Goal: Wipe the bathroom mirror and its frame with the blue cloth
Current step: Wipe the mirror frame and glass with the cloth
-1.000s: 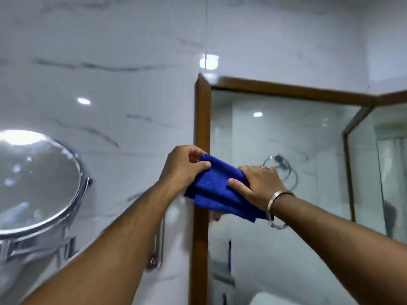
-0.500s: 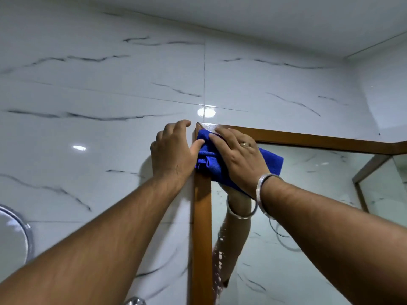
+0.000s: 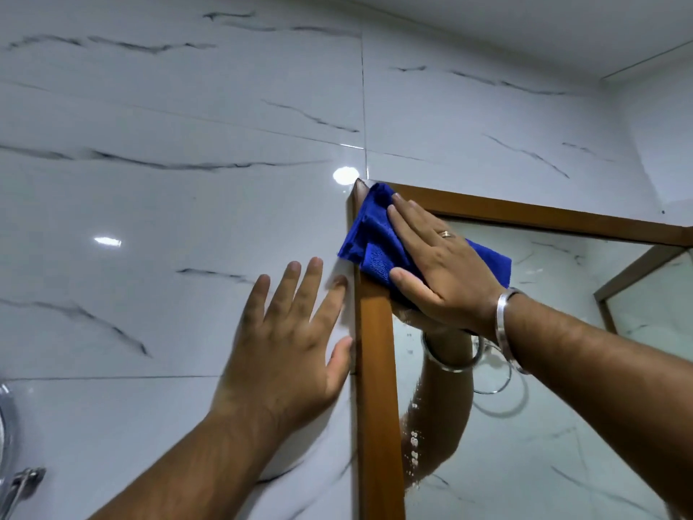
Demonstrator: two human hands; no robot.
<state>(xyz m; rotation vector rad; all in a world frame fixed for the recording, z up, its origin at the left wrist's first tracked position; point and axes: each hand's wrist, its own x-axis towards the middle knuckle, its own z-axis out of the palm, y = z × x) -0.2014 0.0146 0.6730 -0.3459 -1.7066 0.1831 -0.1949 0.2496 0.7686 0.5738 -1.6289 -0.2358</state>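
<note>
The blue cloth (image 3: 371, 234) is bunched against the top left corner of the mirror's brown wooden frame (image 3: 377, 388). My right hand (image 3: 438, 264), with a ring and a steel bangle, lies flat on the cloth and presses it to the frame and glass. The mirror glass (image 3: 543, 425) reflects my right arm and the marble wall. My left hand (image 3: 288, 343) is spread open on the white wall tile just left of the frame, holding nothing, its thumb near the frame's edge.
White marble-look wall tiles (image 3: 168, 182) surround the mirror. A chrome round fixture (image 3: 11, 444) shows at the lower left edge. The ceiling (image 3: 525, 24) is close above. A towel ring is reflected in the mirror (image 3: 498, 373).
My left hand has let go of the cloth and dropped lower on the wall with its fingers spread. My right hand has flattened on the cloth at the frame's corner.
</note>
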